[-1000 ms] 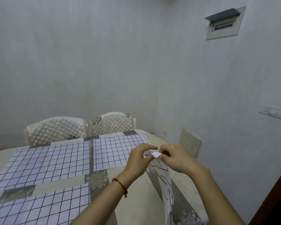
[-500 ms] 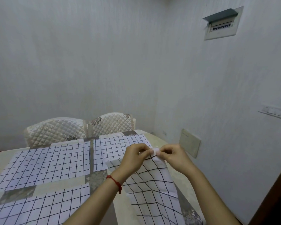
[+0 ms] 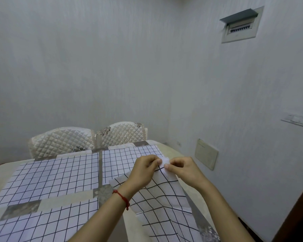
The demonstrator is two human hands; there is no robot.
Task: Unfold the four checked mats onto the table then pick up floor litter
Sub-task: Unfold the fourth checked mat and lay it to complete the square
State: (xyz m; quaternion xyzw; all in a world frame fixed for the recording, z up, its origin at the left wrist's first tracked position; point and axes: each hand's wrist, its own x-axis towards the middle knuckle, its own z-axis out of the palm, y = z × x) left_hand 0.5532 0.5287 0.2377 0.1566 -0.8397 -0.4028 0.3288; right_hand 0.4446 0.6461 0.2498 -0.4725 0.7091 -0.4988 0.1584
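Pale textured walls (image 3: pixel 112 67) behind and to the right, the right one carrying an electrical panel box (image 3: pixel 240 25) with its grey cover flipped up, a light switch plate (image 3: pixel 296 120) lower down, and a beige wall hatch (image 3: pixel 205 153) near the table's far corner. Cream table (image 3: pixel 173 151) with grey patterned inlays, spread with three flat checked mats: far-left mat (image 3: pixel 54 177), far-right mat (image 3: pixel 126 159), and near-left mat (image 3: pixel 42 222) running off the lower edge. Two quilted chair backs (image 3: pixel 87 138) side by side at the table's far edge. Fourth checked mat (image 3: pixel 159 198) lifted above the near-right part of the table, hanging slack from its top corner, partly opened with creases showing, its left corner overlapping the far-right mat's near edge. Left hand (image 3: pixel 143 172), red string bracelet (image 3: pixel 122 198) at the wrist, pinching that top corner between thumb and curled fingers. Right hand (image 3: pixel 184 170) pinching the same corner just beside it, fingertips of both almost touching, fingers curled in.
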